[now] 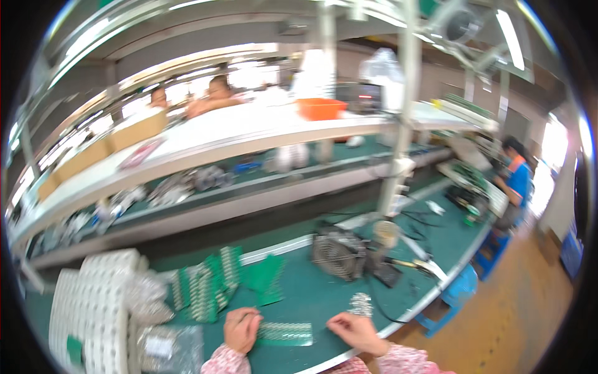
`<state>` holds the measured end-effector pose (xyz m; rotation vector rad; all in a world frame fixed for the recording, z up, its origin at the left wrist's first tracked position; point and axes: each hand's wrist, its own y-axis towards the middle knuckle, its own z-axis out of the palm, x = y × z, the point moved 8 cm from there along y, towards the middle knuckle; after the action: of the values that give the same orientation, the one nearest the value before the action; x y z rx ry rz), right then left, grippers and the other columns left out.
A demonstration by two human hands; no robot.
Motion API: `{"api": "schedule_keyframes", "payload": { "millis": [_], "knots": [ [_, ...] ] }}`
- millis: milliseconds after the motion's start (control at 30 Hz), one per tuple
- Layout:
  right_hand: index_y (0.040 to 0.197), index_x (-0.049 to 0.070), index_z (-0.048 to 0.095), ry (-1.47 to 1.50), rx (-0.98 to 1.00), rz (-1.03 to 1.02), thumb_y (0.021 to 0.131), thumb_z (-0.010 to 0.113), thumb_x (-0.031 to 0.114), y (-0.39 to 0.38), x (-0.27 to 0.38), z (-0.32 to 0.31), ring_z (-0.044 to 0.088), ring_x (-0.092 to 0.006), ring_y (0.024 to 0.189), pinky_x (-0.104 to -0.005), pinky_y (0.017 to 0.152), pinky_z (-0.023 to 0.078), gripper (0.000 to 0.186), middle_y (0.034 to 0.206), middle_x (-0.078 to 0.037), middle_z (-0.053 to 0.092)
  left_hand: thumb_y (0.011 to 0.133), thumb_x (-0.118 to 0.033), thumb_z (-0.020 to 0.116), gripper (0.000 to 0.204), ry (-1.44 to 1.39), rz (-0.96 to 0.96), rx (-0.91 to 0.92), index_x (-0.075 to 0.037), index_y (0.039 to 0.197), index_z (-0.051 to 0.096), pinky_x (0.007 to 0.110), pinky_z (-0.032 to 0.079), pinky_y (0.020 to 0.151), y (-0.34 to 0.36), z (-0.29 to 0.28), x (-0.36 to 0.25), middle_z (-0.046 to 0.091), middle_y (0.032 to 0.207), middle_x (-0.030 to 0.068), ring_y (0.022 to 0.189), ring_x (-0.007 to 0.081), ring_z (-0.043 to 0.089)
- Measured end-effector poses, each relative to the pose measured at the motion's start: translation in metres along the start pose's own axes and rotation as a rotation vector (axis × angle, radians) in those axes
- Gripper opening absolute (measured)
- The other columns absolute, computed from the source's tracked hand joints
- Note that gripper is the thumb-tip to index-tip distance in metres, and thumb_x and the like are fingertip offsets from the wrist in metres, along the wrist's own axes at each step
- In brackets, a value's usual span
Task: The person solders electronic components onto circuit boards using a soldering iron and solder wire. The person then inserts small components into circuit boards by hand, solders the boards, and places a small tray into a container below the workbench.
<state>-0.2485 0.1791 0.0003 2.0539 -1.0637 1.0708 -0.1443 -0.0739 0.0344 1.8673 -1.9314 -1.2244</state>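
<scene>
A strip-shaped green circuit board panel (pixel 284 334) with rows of small pale marks lies flat on the green bench mat near its front edge. At its left end is my left hand (pixel 242 329), fingers curled and pressed together; what they hold, if anything, is hidden. My right hand (pixel 356 332) is to the right of the panel, thumb and fingers pinched, and anything between them is too small to make out. Just beyond it sits a small heap of silvery parts (pixel 361 304). More green board panels (pixel 208 285) are piled beyond my left hand.
White dimpled trays (pixel 93 305) and clear plastic bags (pixel 167 349) stand at the left. A dark fan unit (pixel 339 252) with cables is behind the silvery parts. A shelf (pixel 249 128) with an orange bin (pixel 321 109) runs above. A co-worker (pixel 517 181) sits at the far right.
</scene>
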Motion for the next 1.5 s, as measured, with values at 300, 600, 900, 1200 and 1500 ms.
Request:
{"api": "schedule_keyframes", "payload": {
  "millis": [300,600,900,1200,1500],
  "knots": [
    [0.088,0.001,0.062,-0.046,0.087,-0.810,0.084,0.064,0.007,0.134,0.298,0.018,0.059,-0.0131,0.063,-0.0257,0.056,0.047,0.007,0.078,-0.007,0.063,0.084,-0.010,0.057,0.016,-0.048,-0.117,-0.281,-0.005,0.069,0.061,0.036,0.045,0.067,-0.019,-0.033,0.026,0.063,0.075,0.0068,0.069,0.0261,0.060],
    [0.107,0.007,0.059,-0.455,-0.553,-1.417,0.084,0.063,0.030,0.220,0.472,0.153,0.062,-0.0294,0.087,-0.0403,0.078,0.049,0.034,0.092,-0.011,0.064,0.082,-0.009,0.062,0.014,-0.132,-0.136,-0.252,-0.003,0.070,0.060,0.035,0.045,0.066,-0.023,-0.034,0.027,0.063,0.074,0.0060,0.065,0.0244,0.060],
    [0.107,0.011,0.057,-0.880,-0.320,-1.484,0.083,0.057,0.013,0.247,0.480,0.171,0.065,-0.0279,0.082,-0.0384,0.068,0.051,0.024,0.094,-0.013,0.065,0.085,-0.008,0.058,0.018,-0.284,-0.270,-0.298,-0.002,0.068,0.055,0.036,0.041,0.063,-0.019,-0.037,0.044,0.058,0.071,0.0095,0.059,0.0272,0.055],
    [0.117,0.003,0.059,-0.483,-0.370,-1.447,0.086,0.060,-0.001,0.139,0.418,0.100,0.063,-0.0235,0.100,-0.0314,0.084,0.049,0.031,0.109,-0.011,0.065,0.098,-0.021,0.038,0.044,-1.190,-0.568,-0.543,0.002,0.067,0.059,0.032,0.044,0.075,-0.053,-0.039,0.098,0.063,0.076,0.0095,0.073,0.0196,0.060],
    [0.102,-0.005,0.061,-0.235,0.593,-1.613,0.082,0.060,0.002,-0.075,0.298,0.143,0.067,-0.0315,0.090,-0.0390,0.080,0.055,0.021,0.095,-0.020,0.067,0.097,-0.028,0.046,0.038,-1.009,-0.527,-0.984,0.007,0.106,0.059,0.030,0.040,0.093,-0.177,-0.149,-0.048,0.062,0.108,0.0114,0.105,0.0182,0.055]
  ]
}}
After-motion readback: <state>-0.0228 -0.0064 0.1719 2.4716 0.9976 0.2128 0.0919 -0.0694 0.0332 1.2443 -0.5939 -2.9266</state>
